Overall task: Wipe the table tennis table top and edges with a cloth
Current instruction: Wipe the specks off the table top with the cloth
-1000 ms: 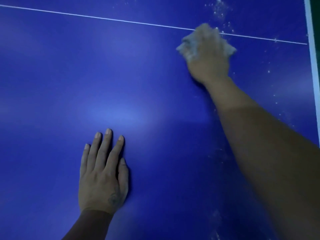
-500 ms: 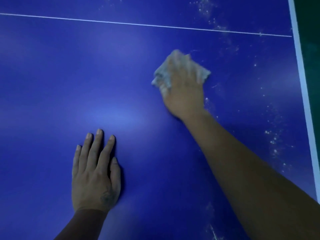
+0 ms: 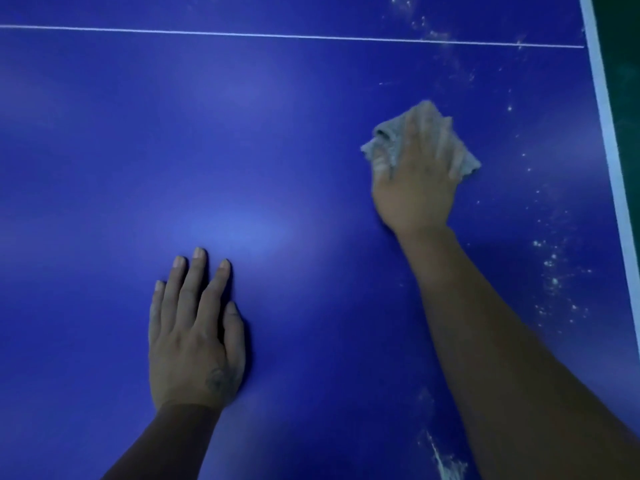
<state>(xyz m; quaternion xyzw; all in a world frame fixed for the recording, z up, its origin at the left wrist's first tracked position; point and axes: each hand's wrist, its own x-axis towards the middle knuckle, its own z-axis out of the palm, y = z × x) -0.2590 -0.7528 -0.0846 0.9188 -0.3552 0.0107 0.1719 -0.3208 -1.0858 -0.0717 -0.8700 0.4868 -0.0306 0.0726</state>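
Blue counter [image 3: 138,133] fills the frame, with white dust [image 3: 554,265] at right. The cloth [image 3: 384,143], judged soft, light and limp, lies crumpled at upper right under the right hand [image 3: 415,188], whose spread fingers [image 3: 414,133] press it flat. Take hold at the bunched folds. The left hand [image 3: 194,341] rests flat at lower left, fingers straight.

The blue counter [image 3: 173,133] has a smooth, semi-gloss top — a soft patch of reflected light spreads across its middle. A thin white line [image 3: 242,33] and a wider white edge band [image 3: 609,150] look painted flat onto the surface. The cloth [image 3: 384,145], pale grey and crumpled, looks like a soft, slightly fuzzy matt fabric under the right grip [image 3: 415,188]. Pale chalky specks [image 3: 554,265] and a powdery smear [image 3: 446,462] dull the sheen near the edge.
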